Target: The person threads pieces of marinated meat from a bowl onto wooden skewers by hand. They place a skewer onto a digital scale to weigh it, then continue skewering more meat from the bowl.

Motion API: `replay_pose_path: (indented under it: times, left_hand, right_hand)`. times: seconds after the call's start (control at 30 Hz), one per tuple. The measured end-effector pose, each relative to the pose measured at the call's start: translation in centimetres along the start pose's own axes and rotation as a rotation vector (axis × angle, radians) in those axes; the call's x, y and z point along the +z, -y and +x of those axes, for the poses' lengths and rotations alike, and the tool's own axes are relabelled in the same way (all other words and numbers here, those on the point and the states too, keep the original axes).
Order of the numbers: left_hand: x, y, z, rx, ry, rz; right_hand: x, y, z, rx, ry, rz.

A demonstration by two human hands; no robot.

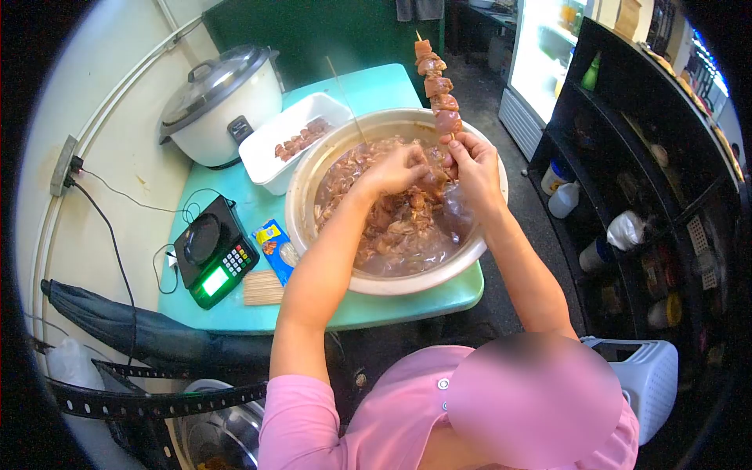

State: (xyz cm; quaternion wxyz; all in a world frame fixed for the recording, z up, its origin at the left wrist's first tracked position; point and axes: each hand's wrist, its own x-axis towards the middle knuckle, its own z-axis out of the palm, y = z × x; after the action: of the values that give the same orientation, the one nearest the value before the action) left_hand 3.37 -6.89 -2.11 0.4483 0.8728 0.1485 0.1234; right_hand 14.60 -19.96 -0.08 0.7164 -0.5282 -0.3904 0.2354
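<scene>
A large round basin (301, 249) holds pieces of meat in a cloudy brown liquid. Over its right side, my right hand (475, 168) pinches the lower end of a skewer threaded with several chunks of meat (437, 82), which points upward. My left hand (401, 168) is above the meat in the basin, its fingers curled together; what they hold, if anything, is hidden. A bare stick (345, 94) stands up from the basin's left part, leaning. Behind it, a white tray (262, 163) holds skewered meat (304, 139).
On the turquoise table (384, 82) are a rice cooker (235, 102), a digital scale (210, 249), a blue packet (276, 244) and a bundle of sticks (263, 288). Black shelves (607, 117) stand at the right; a grey plastic chair (656, 376) is at the lower right.
</scene>
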Motion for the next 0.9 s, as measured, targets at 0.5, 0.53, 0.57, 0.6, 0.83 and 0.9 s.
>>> replay_pose_path:
  times: [0.5, 0.53, 0.57, 0.6, 0.83, 0.9]
  left_hand:
    - [0.2, -3.0, -1.5, 0.097, -0.415, 0.671]
    - [0.8, -3.1, -1.3, 0.098, -0.414, 0.671]
    - [1.5, -3.2, -1.1, 0.056, -0.282, 0.707]
    - [2.1, -3.3, -0.9, 0.015, -0.15, 0.741]
    - [5.5, -0.9, -0.3, 0.269, -0.215, 1.036]
    - [5.0, -1.7, 0.0, 0.194, -0.136, 1.013]
  right_hand:
    - [-0.1, 0.0, -0.1, 0.022, 0.018, 0.013]
    - [-0.1, 0.0, -0.1, 0.022, 0.017, 0.013]
    - [-0.1, 0.0, -0.1, 0.016, 0.019, 0.004]
    - [-0.1, 0.1, -0.1, 0.01, 0.022, -0.007]
    - [-0.1, -0.5, 0.1, 0.018, 0.017, 0.02]
    - [-0.2, -0.4, 0.0, 0.022, 0.019, 0.001]
